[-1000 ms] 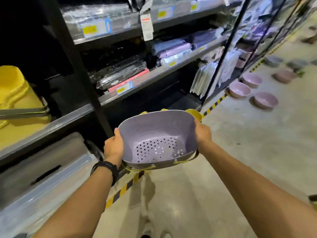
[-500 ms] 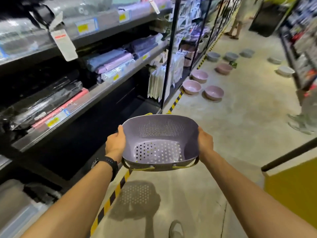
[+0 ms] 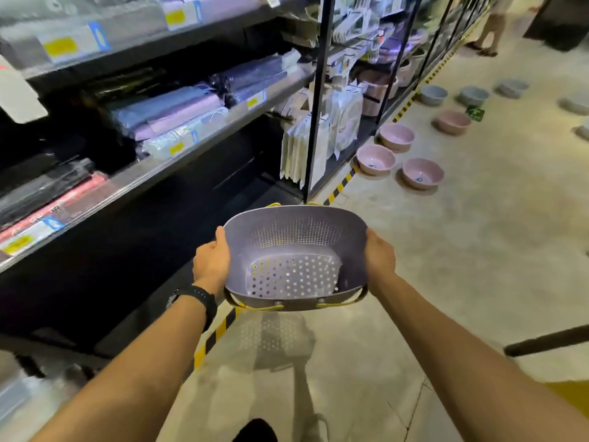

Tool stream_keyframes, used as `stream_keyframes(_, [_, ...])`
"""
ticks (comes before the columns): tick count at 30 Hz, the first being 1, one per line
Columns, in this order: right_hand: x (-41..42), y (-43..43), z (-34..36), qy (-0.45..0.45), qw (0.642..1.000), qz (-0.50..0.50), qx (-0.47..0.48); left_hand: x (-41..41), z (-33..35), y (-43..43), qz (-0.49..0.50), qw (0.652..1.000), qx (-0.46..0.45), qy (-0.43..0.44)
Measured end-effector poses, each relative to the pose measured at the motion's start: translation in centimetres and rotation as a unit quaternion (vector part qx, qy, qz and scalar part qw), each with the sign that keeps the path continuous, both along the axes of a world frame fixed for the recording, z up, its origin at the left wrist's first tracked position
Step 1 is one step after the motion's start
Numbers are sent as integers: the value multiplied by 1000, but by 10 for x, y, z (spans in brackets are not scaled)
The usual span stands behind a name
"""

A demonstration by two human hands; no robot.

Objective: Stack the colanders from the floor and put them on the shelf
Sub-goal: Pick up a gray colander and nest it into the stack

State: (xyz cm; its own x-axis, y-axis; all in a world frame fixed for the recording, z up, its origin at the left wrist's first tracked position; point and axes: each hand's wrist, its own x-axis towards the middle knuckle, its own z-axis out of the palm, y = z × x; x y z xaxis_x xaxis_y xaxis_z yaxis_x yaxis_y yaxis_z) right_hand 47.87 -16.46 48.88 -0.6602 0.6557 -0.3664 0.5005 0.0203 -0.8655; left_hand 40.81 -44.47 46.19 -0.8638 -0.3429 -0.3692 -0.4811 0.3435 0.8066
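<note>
Shelving (image 3: 204, 145) is standing at the left, carrying folded cloth packs; its lowest level is lying dark, so I cannot tell what is in it. Next to it, the left hand (image 3: 212, 261) is gripping the left rim of the purple colander (image 3: 296, 256), thumb over the edge, the other fingers curled underneath and hidden; the right hand (image 3: 379, 256) is gripping the opposite rim in the same manner. The colander is hanging in the air between both hands, above the floor (image 3: 478, 250) and near the striped tape line (image 3: 220, 330); yellow handles are showing under it, so I am judging one yellow colander is nesting below, two in the stack. Collecting is, I think, the step in hand; the next move is calling for reaching the pink colanders (image 3: 376, 159) ahead and nesting them together. To the right I am counting four pink, three close together and one farther; beyond them four grey ones (image 3: 432, 95), perhaps a fifth at the edge, too cut off to say.
</note>
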Motion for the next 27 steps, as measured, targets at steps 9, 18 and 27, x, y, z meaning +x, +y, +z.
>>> stream_keyframes(9, [-98,31,-9,12,999,32,-16,-72,-17,26,64,998,13,-6])
stream_keyframes(18, [-222,29,-19,-21,995,99,-24,-153,-32,23,137,990,31,-6])
stream_keyframes(27, [-311,17,-32,-30,982,176,-52,-184,-33,13,222,975,12,-17])
